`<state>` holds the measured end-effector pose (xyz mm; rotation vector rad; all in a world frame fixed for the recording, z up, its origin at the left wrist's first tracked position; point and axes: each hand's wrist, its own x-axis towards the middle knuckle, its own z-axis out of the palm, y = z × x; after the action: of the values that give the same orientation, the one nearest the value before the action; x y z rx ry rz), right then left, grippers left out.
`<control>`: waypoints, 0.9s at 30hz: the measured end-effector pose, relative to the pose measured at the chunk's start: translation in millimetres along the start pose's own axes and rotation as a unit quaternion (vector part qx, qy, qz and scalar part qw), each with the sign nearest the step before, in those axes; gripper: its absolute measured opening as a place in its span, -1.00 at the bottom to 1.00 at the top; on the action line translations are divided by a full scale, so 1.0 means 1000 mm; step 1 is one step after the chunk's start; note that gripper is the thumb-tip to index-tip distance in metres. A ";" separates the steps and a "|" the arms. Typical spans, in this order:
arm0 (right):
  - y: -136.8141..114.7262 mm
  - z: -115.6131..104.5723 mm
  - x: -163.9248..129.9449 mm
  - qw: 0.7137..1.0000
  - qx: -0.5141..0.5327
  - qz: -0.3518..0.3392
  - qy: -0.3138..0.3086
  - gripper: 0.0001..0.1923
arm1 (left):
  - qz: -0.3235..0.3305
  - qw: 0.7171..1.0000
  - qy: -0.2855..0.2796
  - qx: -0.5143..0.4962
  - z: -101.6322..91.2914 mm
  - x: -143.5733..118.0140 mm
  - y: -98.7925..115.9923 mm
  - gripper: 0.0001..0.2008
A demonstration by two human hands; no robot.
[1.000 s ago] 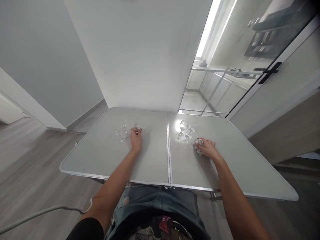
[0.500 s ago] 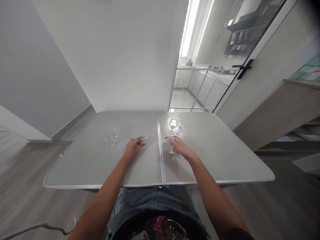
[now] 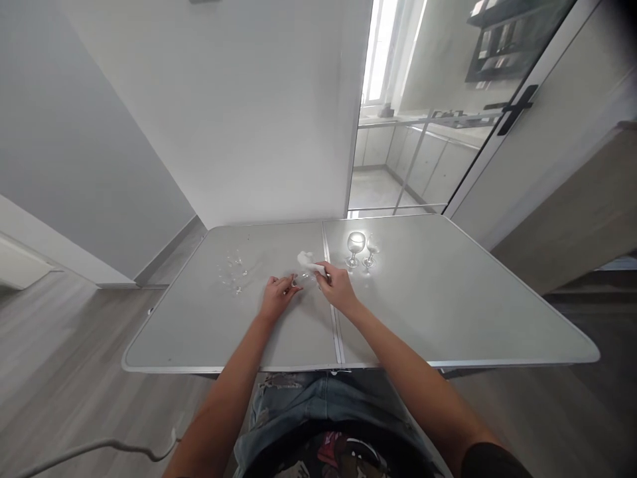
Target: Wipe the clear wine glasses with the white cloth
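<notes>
My left hand [image 3: 277, 297] is closed on a small clear stemmed glass [image 3: 301, 277], tipped sideways above the table left of its middle seam. Part of the glass is hidden by my fingers. A crumpled white tissue [image 3: 309, 261] is pinched in my right hand [image 3: 338, 287], beside the mouth end of that glass. Whether the tissue touches it, I cannot tell. Beyond my right hand, a stemmed glass [image 3: 355, 243] stands upright with a second stemmed glass [image 3: 371, 249] close by its right side. Several transparent pieces of glassware [image 3: 233, 272] are grouped on the left, their outlines faint.
The pale folding table [image 3: 438, 312] has a metal rim and a metal seam across its middle. A white wall [image 3: 269, 133] rises behind it. At the right are a glass door with a black handle [image 3: 517, 109] and a wooden cabinet [image 3: 562, 226].
My right hand has brought the tissue left across the seam to the glass in my left hand. The view has shifted slightly, so the table sits further right.
</notes>
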<state>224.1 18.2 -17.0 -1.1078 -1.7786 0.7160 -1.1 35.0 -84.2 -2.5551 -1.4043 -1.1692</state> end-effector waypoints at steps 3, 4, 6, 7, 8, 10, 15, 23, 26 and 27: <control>0.009 -0.009 -0.001 0.998 0.036 0.020 -0.047 -0.71 | 0.025 0.999 -0.009 0.030 0.000 -0.001 0.001 -0.64; 0.013 -0.014 0.001 0.995 0.052 0.032 -0.073 -0.66 | 0.036 0.998 -0.014 0.043 -0.001 -0.001 0.001 -0.64; 0.020 -0.024 0.005 0.984 0.098 0.065 -0.133 -0.50 | 0.053 0.996 -0.023 0.066 -0.001 -0.001 0.002 -0.65; 0.023 -0.028 0.007 0.976 0.125 0.082 -0.158 -0.41 | 0.058 0.995 -0.024 0.077 -0.001 -0.001 0.003 -0.66; 0.026 -0.031 0.009 0.968 0.152 0.099 -0.175 -0.33 | 0.063 0.994 -0.025 0.087 -0.002 -0.001 0.003 -0.67; 0.030 -0.034 0.011 0.954 0.198 0.126 -0.189 -0.21 | 0.079 0.991 -0.023 0.105 -0.003 -0.001 0.004 -0.70; 0.034 -0.035 0.011 0.929 0.255 0.159 -0.214 -0.24 | 0.115 0.985 -0.016 0.128 -0.004 0.000 0.006 -0.76; 0.022 -0.049 -0.001 0.961 0.000 -0.143 -0.236 -0.23 | 0.127 0.991 -0.037 -0.008 -0.006 0.001 0.013 -0.71; 0.021 -0.063 0.002 0.898 -0.084 -0.286 -0.323 -0.27 | 0.123 0.989 -0.062 -0.060 -0.003 0.000 0.014 -0.72; 0.022 -0.066 0.004 0.884 -0.094 -0.305 -0.340 -0.30 | 0.119 0.989 -0.060 -0.066 -0.002 0.000 0.014 -0.72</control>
<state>291.4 32.1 -4.5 -0.3367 -2.6636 0.5699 7.5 26.3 -77.7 -2.8309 -1.0309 -1.1212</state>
